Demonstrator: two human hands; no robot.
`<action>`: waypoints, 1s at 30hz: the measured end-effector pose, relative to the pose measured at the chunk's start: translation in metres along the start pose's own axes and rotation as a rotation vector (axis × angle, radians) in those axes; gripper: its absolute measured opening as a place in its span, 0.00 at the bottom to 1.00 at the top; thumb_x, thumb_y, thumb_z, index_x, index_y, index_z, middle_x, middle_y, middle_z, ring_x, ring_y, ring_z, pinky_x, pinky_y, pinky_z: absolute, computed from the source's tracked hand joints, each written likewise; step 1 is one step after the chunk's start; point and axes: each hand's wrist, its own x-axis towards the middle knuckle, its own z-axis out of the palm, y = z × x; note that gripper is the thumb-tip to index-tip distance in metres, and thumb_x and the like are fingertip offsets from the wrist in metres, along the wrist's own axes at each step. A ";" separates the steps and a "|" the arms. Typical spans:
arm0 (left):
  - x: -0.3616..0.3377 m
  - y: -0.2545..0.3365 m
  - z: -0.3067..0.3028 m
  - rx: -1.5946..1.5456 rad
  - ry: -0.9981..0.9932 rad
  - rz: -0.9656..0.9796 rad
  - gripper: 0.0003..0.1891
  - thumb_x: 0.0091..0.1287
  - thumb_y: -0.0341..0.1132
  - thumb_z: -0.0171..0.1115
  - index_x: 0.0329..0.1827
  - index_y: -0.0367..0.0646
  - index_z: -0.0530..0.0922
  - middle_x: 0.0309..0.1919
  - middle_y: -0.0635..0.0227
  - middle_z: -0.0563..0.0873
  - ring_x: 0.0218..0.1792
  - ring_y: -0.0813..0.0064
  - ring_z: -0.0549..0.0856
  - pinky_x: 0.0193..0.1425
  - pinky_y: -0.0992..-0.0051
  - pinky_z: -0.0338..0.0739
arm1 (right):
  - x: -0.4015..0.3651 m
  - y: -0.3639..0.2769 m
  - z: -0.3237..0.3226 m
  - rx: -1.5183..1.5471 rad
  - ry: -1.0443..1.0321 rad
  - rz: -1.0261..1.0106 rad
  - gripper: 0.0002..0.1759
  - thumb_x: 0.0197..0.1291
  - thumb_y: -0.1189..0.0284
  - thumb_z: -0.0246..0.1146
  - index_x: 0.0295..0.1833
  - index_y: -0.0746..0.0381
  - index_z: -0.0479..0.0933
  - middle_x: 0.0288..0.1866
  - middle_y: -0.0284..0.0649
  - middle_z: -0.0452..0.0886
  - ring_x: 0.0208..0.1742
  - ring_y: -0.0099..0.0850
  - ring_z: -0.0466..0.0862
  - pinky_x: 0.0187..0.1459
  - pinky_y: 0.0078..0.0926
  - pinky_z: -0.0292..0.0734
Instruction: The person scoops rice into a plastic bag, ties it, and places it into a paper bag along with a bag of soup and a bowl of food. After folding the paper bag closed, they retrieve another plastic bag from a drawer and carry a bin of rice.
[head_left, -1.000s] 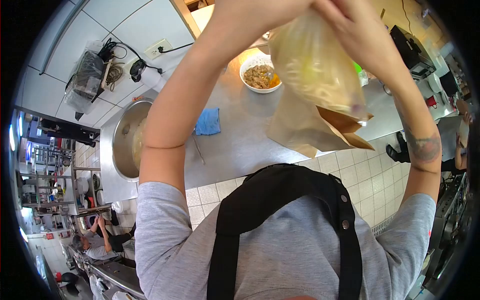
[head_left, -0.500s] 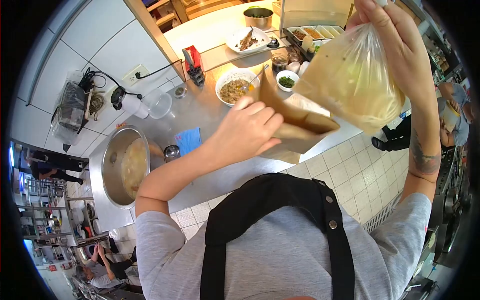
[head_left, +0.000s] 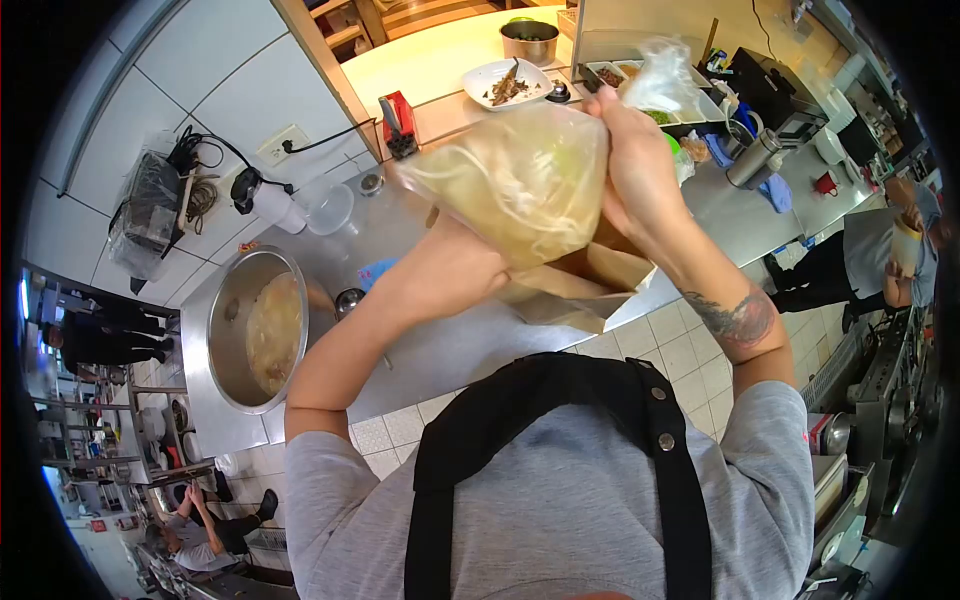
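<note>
With the paper bag's [head_left: 560, 293] gaping mouth as the dial's centre, the steel bowl [head_left: 228, 348] stands at nine o'clock on the counter [head_left: 455, 335]; an outward swing of the left forearm might jog it. At ten, the left hand [head_left: 445, 268] is by the paper bag's side — its fingers are hidden behind the plastic bag [head_left: 530, 190], so I cannot tell how far they are curled or whether they grip the paper. A loose side could let the bag fold or tip off the counter's front edge. The full plastic bag hangs tilted towards eleven, overlapping the paper rim in this view; its bulging bottom could snag and tear that rim. At one o'clock, the right hand [head_left: 640, 150] is clenched around its gathered neck — a slip there would drop the whole weight.

As for lettering, I can read none on the red holder [head_left: 402, 115] at ten, on either bag, or on the flask [head_left: 755, 160] at two.
</note>
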 end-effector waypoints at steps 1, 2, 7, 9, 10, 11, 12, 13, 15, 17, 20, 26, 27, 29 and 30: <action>-0.004 0.000 -0.003 0.037 -0.022 0.008 0.17 0.57 0.35 0.63 0.51 0.46 0.80 0.47 0.59 0.82 0.52 0.57 0.80 0.68 0.59 0.64 | 0.000 0.000 -0.009 -0.241 -0.028 -0.102 0.16 0.74 0.65 0.47 0.36 0.63 0.73 0.31 0.34 0.77 0.32 0.22 0.75 0.41 0.22 0.72; -0.009 0.001 -0.008 0.075 -0.043 0.017 0.15 0.57 0.34 0.62 0.48 0.46 0.81 0.44 0.60 0.82 0.49 0.59 0.81 0.68 0.59 0.64 | 0.001 -0.002 -0.020 -0.481 -0.057 -0.204 0.16 0.74 0.66 0.47 0.36 0.64 0.73 0.30 0.34 0.78 0.32 0.23 0.75 0.42 0.23 0.72; -0.005 0.004 -0.012 0.115 -0.180 -0.070 0.03 0.55 0.30 0.59 0.31 0.43 0.79 0.29 0.65 0.81 0.38 0.66 0.84 0.56 0.62 0.73 | -0.005 -0.024 -0.042 -1.479 -0.598 -0.547 0.17 0.69 0.67 0.54 0.31 0.69 0.74 0.27 0.49 0.81 0.30 0.44 0.79 0.36 0.37 0.74; 0.002 0.003 -0.010 0.098 -0.125 -0.039 0.02 0.53 0.29 0.59 0.26 0.42 0.77 0.25 0.67 0.79 0.33 0.67 0.84 0.47 0.64 0.76 | -0.008 -0.034 -0.036 -1.696 -0.872 -0.375 0.16 0.66 0.69 0.55 0.28 0.69 0.76 0.25 0.53 0.78 0.28 0.52 0.78 0.31 0.43 0.73; 0.004 0.004 -0.005 0.130 -0.071 0.008 0.02 0.53 0.29 0.59 0.25 0.42 0.77 0.25 0.66 0.79 0.33 0.67 0.84 0.43 0.66 0.76 | -0.005 -0.038 -0.033 -1.746 -1.032 -0.214 0.16 0.65 0.69 0.55 0.28 0.69 0.76 0.23 0.53 0.77 0.28 0.52 0.78 0.31 0.43 0.73; 0.007 0.007 0.001 0.161 -0.016 0.052 0.02 0.53 0.29 0.59 0.25 0.42 0.77 0.24 0.66 0.79 0.33 0.68 0.84 0.40 0.67 0.76 | -0.001 -0.039 -0.032 -1.782 -1.192 -0.045 0.15 0.64 0.70 0.55 0.28 0.68 0.76 0.22 0.53 0.77 0.27 0.53 0.78 0.30 0.44 0.72; 0.009 0.010 0.006 0.190 0.037 0.093 0.02 0.53 0.29 0.58 0.25 0.42 0.77 0.24 0.66 0.79 0.33 0.68 0.83 0.36 0.68 0.76 | 0.002 -0.027 -0.043 -1.785 -1.263 -0.058 0.12 0.60 0.71 0.57 0.30 0.68 0.78 0.23 0.54 0.78 0.27 0.51 0.79 0.31 0.42 0.74; 0.013 0.014 0.010 0.139 0.076 0.102 0.02 0.52 0.29 0.58 0.25 0.42 0.77 0.24 0.66 0.79 0.32 0.68 0.83 0.36 0.68 0.76 | 0.005 -0.018 -0.043 -1.849 -1.293 0.059 0.09 0.57 0.72 0.59 0.32 0.67 0.79 0.27 0.53 0.80 0.30 0.50 0.81 0.35 0.42 0.75; 0.022 0.024 0.013 0.033 0.155 0.117 0.01 0.52 0.29 0.58 0.24 0.42 0.77 0.23 0.66 0.79 0.32 0.68 0.83 0.36 0.68 0.76 | 0.011 0.001 -0.041 -1.967 -1.350 0.308 0.08 0.51 0.75 0.64 0.36 0.66 0.81 0.34 0.52 0.84 0.36 0.48 0.85 0.42 0.42 0.78; 0.027 0.023 0.012 0.030 0.122 0.105 0.01 0.52 0.28 0.58 0.25 0.42 0.77 0.23 0.65 0.78 0.32 0.67 0.82 0.37 0.68 0.76 | 0.023 0.038 -0.060 -2.083 -1.435 0.450 0.10 0.52 0.73 0.63 0.41 0.64 0.81 0.41 0.49 0.85 0.41 0.47 0.84 0.44 0.44 0.77; 0.029 0.017 0.017 0.019 0.151 0.077 0.02 0.52 0.28 0.57 0.25 0.40 0.75 0.24 0.64 0.76 0.33 0.65 0.81 0.38 0.66 0.77 | 0.031 0.068 -0.067 -2.216 -1.572 0.479 0.12 0.53 0.73 0.62 0.43 0.63 0.80 0.42 0.49 0.84 0.43 0.47 0.84 0.45 0.43 0.77; 0.029 0.010 0.016 0.043 0.192 0.078 0.02 0.52 0.28 0.57 0.24 0.41 0.74 0.24 0.63 0.76 0.32 0.63 0.82 0.37 0.66 0.77 | 0.039 0.078 -0.060 -2.341 -1.735 0.297 0.14 0.55 0.72 0.61 0.47 0.63 0.80 0.46 0.48 0.84 0.46 0.46 0.83 0.47 0.42 0.76; 0.031 0.011 0.015 0.035 0.191 0.087 0.02 0.52 0.28 0.58 0.24 0.41 0.74 0.24 0.63 0.76 0.32 0.63 0.82 0.37 0.66 0.77 | 0.042 0.074 -0.058 -2.340 -1.743 0.255 0.14 0.56 0.72 0.60 0.48 0.63 0.79 0.47 0.48 0.84 0.47 0.46 0.83 0.48 0.42 0.76; 0.034 0.013 0.014 0.027 0.159 0.091 0.02 0.52 0.28 0.58 0.24 0.41 0.75 0.24 0.64 0.77 0.32 0.63 0.82 0.36 0.66 0.78 | 0.047 0.056 -0.051 -2.309 -1.720 0.184 0.15 0.56 0.71 0.60 0.50 0.62 0.79 0.48 0.48 0.83 0.48 0.46 0.82 0.48 0.42 0.76; 0.034 0.011 0.012 0.031 0.131 0.083 0.02 0.52 0.28 0.58 0.24 0.41 0.76 0.24 0.64 0.78 0.32 0.64 0.83 0.36 0.66 0.78 | 0.049 0.040 -0.048 -2.240 -1.666 0.177 0.16 0.57 0.71 0.60 0.50 0.62 0.79 0.49 0.48 0.83 0.49 0.46 0.82 0.49 0.42 0.76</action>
